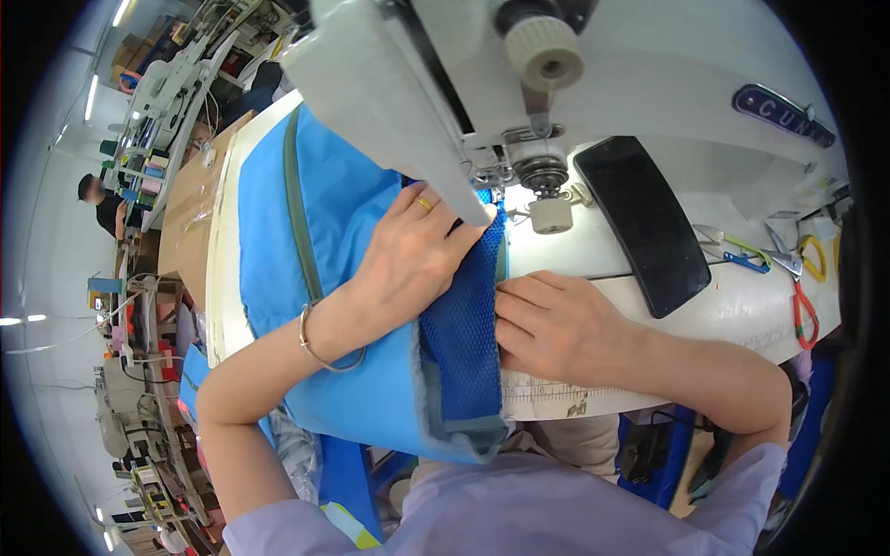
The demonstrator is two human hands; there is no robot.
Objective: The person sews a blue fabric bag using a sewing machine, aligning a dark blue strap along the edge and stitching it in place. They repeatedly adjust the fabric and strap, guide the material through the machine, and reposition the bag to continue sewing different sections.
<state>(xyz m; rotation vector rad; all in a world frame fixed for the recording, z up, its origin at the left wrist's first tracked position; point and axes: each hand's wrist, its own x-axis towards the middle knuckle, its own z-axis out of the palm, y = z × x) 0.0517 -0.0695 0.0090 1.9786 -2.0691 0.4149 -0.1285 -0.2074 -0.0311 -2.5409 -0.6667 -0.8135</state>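
Note:
My left hand rests on a bright blue fabric bag with a green-grey strip, its bent fingers gripping cloth beside the white sewing machine's needle area; some fingertips are hidden. Dark blue mesh with grey edging runs from the needle down toward me. At the mesh's right edge, my right hand has its fingers curled on the fabric, thumb out of sight. The white machine bed carries a printed ruler along its front.
A black phone lies right of the needle, with snips and scissors further right. Brown cardboard borders the table at left. Beyond are other machines, shelves and a person in dark clothing.

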